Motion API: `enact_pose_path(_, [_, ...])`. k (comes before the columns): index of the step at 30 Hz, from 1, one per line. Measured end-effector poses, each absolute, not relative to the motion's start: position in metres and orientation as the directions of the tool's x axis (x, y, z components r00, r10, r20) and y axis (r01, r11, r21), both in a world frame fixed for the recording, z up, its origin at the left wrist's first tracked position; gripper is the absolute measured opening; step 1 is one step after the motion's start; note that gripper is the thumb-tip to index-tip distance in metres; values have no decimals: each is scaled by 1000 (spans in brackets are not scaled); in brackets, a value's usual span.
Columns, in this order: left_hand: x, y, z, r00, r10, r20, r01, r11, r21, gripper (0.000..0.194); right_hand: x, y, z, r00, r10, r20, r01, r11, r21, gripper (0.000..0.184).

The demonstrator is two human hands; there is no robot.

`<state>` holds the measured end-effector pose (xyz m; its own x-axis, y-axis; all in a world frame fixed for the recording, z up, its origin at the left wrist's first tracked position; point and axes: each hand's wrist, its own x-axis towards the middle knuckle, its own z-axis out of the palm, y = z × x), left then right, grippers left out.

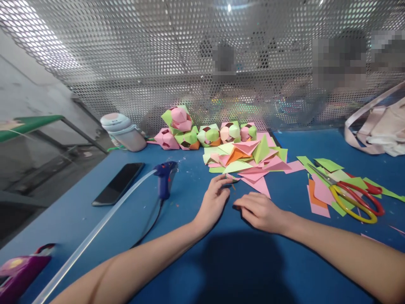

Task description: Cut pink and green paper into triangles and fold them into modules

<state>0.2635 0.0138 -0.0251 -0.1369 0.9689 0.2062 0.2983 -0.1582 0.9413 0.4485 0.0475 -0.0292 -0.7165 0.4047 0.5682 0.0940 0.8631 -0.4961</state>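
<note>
My left hand (215, 198) rests on the blue table, its fingers loosely stretched toward a small pink and green paper scrap (232, 177) at the fingertips. Whether it touches that scrap, I cannot tell. Beside it my right hand (261, 211) lies palm down, fingers loosely extended and nothing visible in them. Just beyond both hands spreads a pile of pink, green and orange cut paper (249, 156). Behind the pile, several folded paper balls (209, 135) stand in a row, with a pink and green one (179, 119) on top at the left.
Left of my hands lie a blue glue gun (164, 181) with a long glue stick (95, 232), a phone (118, 184) and a purple object (23, 270). A bottle (123, 131) stands behind. Scissors (354, 194) lie on paper pieces at right, near a bag (386, 122). Perforated metal (190, 84) closes the back.
</note>
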Motion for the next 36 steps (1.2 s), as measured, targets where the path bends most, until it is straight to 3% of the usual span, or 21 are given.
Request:
enact_pose_path(4, [263,14,-25,36,990,138,350,-141,926,44,446,48,-30,-756,317,573,134,931,-339,23])
enact_pose_path(6, [263,13,-26,68,986,153,346,-167,923,48,446,48,-31,-758,313,572,142,935,-324,23])
enact_pose_path(12, [263,10,-22,-67,965,253,327,-219,919,28,447,47,-28,-736,330,591,144,930,-339,22])
enact_pose_path(16, [263,7,-17,-125,941,316,378,-249,892,18,455,62,-14,-661,358,660,246,934,-261,25])
enact_pose_path(20, [265,5,-16,-34,931,364,414,-318,853,16,469,97,-9,-506,521,687,488,830,-270,26])
enact_pose_path(23, [268,5,-17,90,939,333,447,-336,829,18,477,120,-13,-507,562,653,527,802,-282,12])
enact_pose_path(26, [270,4,-18,180,935,306,490,-355,796,20,481,127,-15,-501,584,638,534,789,-303,15])
enact_pose_path(32, [275,1,-17,313,880,357,609,-475,635,23,481,119,-12,-598,541,592,458,836,-302,12])
enact_pose_path(34, [277,-1,-16,379,844,380,639,-535,552,24,480,120,-11,-576,555,600,460,827,-323,6])
enact_pose_path(36, [279,-2,-15,458,798,392,649,-601,466,27,481,122,-8,-504,591,630,475,799,-370,15])
